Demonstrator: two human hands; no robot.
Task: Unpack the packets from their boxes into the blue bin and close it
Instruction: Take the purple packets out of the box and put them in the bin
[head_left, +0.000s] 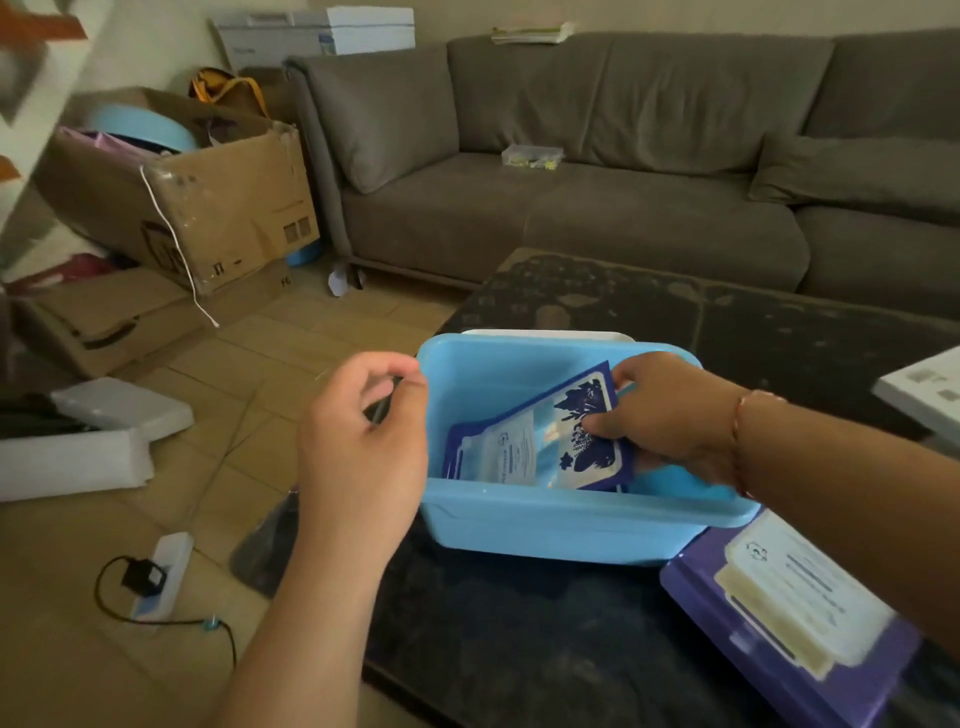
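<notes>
The open blue bin (550, 525) stands on the dark coffee table (753, 332). Inside it a blue-and-white packet (535, 441) leans tilted, and my right hand (670, 415) pinches its right end, reaching down into the bin. My left hand (363, 441) hovers just outside the bin's left wall with its fingers curled; whether it holds anything I cannot tell. A white lid (545, 335) lies behind the bin's far rim. A purple box (789, 618) with a white label lies at the table's front right, partly under my right forearm.
A grey sofa (571, 182) runs behind the table. Cardboard boxes (197, 197) are stacked on the tiled floor at left, with white foam pieces (78, 447) and a charger with cable (145, 577) nearer. A white box corner (924, 389) sits at the table's right edge.
</notes>
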